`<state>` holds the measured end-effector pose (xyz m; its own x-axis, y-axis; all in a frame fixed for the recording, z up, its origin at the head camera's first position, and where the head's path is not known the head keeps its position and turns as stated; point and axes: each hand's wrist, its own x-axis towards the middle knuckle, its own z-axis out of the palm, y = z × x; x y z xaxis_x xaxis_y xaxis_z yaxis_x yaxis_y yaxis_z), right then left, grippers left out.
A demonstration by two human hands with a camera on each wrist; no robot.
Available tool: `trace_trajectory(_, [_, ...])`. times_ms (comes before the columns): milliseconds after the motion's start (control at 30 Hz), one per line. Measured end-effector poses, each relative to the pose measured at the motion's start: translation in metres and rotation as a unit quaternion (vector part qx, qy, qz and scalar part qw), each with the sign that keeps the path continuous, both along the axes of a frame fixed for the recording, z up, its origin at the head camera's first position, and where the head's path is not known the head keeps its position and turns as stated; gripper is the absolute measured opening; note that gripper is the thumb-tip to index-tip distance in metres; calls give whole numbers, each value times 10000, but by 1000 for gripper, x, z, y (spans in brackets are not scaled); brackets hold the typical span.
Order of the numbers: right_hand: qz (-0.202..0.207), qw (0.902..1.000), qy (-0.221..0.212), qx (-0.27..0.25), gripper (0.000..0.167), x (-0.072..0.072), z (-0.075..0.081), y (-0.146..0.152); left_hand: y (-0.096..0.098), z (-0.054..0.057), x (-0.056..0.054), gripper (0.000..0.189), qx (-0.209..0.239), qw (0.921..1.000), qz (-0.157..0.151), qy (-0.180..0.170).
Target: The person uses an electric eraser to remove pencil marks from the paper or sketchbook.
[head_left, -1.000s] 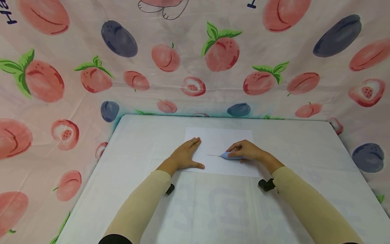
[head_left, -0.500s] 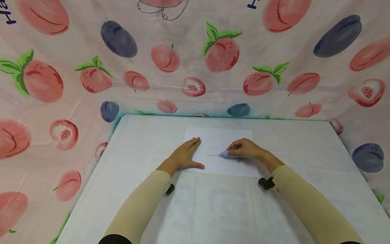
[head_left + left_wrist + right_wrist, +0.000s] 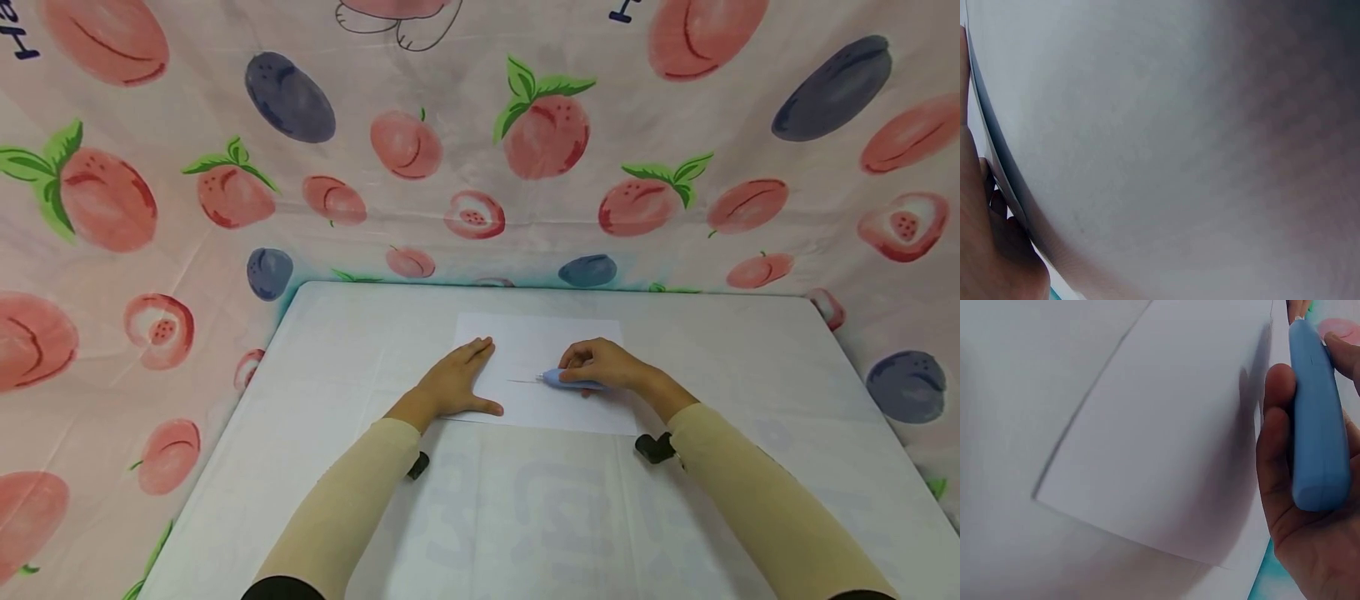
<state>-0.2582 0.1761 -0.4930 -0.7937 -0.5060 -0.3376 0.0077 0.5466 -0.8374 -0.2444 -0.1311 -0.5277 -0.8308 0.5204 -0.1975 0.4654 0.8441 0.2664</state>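
A white sheet of paper (image 3: 540,333) lies on the table, with a short thin dark line (image 3: 517,381) near its middle. My left hand (image 3: 461,379) lies over the paper's left side, fingers straight and thumb spread. In the left wrist view only part of that hand (image 3: 985,250) shows at the left edge. My right hand (image 3: 603,367) holds a thick light-blue pen-shaped tool (image 3: 1319,425) between thumb and fingers. The tool slants low over the sheet, its narrow tip pointing left at the right end of the line. The kind of tool cannot be told.
A white cloth-like cover (image 3: 555,517) with faint mirrored lettering spreads over the table. Behind and beside it hangs a pink curtain (image 3: 480,150) printed with peaches and dark blue ovals. A small black device (image 3: 655,450) is worn at the right wrist.
My right hand has shifted slightly away from the person, taking the light-blue tool with it, and its tip is a little farther left. My left hand has stayed in place.
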Motion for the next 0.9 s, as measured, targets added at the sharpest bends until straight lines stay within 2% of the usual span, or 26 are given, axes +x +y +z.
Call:
trace_trajectory(333, [170,9998,-137,-12,26,-2,3,1,0,3,0,120,-18,10000,-9,-42])
trace_trajectory(633, [509,9985,-94,-174,25,-3,2,1,0,4,-1,120,-12,10000,-19,-42])
trace_trajectory(900, [449,9981,-208,-369,26,-3,0,-1,-1,0,-1,120,5,10000,-20,-48])
